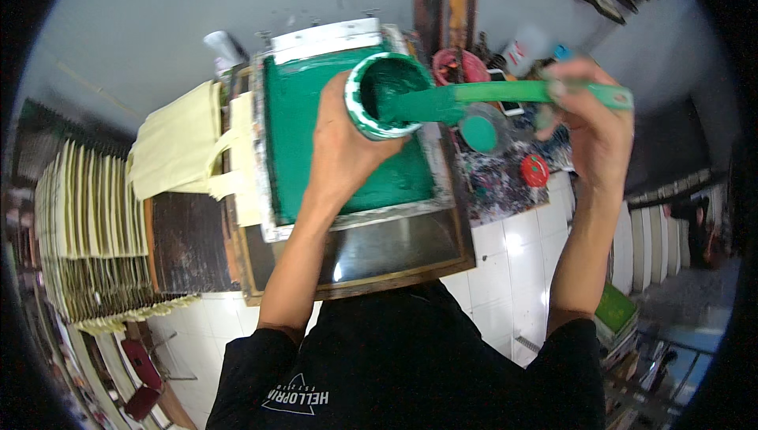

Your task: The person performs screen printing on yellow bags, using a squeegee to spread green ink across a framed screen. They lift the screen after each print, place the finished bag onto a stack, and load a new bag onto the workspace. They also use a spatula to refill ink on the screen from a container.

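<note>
Left hand (341,146) gripping the jar (385,82); right hand (592,110), blurred, seemingly pinching the spatula (502,92): best scrape slowly, jar steady!

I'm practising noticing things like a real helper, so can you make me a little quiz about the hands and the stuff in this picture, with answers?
1. Pick one. What does the left hand hold?
A) a red round lid
B) a round, white-rimmed tub smeared with green paint
C) a pink round bowl

2. True or false: the pale-yellow cloth bag lies to the left of the white-edged rectangular frame.

3. Fill the gap: the long, flat green spatula is held by the ____ hand.

Key:
1: B.
2: True.
3: Right; the right hand grips its handle.
</note>
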The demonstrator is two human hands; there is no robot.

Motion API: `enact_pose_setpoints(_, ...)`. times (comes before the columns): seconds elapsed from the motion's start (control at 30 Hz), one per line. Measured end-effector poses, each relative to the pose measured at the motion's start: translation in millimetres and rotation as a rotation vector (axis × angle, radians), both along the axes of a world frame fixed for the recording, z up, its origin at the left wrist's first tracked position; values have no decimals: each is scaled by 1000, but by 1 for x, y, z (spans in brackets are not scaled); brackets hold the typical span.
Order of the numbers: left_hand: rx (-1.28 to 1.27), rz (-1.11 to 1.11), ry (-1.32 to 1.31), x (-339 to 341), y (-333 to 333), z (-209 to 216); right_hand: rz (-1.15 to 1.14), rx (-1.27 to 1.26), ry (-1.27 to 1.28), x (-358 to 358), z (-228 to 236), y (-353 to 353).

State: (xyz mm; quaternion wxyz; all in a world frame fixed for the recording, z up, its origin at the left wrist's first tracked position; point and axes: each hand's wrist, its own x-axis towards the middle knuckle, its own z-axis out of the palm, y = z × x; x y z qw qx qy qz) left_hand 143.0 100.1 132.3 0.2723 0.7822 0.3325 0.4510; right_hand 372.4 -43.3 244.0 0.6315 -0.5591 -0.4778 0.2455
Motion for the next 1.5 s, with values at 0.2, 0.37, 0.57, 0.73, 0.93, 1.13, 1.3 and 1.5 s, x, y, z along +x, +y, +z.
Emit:
enact_pose_setpoints(0.2,-271,-354,-98,139,-72,-44,-164,-231,-22,66,-59,-71)
enact_pose_setpoints(0.37,-481,-423,-35,219,-136,-121,-174,-583,-124,98,-221,-149)
enact_pose_setpoints(0.57,-731,-392,-13,255,-172,-175,-316,-435,302,118,-327,-153)
enact_pose_setpoints(0.73,-769,-363,182,249,-162,-185,-202,-278,345,145,-363,-135)
enact_pose_setpoints(0.93,-206,-258,-78,191,-38,-97,-381,-605,-226,142,-351,-154)
enact_pose_setpoints(1.13,388,412,816,1,286,-110,-147,-874,51,85,-230,-119)
enact_pose_setpoints(1.3,343,290,1015,-27,319,-104,-193,-353,-521,28,-140,45)
enact_pose_setpoints(1.5,143,13,806,-36,282,-65,-93,3,-1237,-16,-174,289)
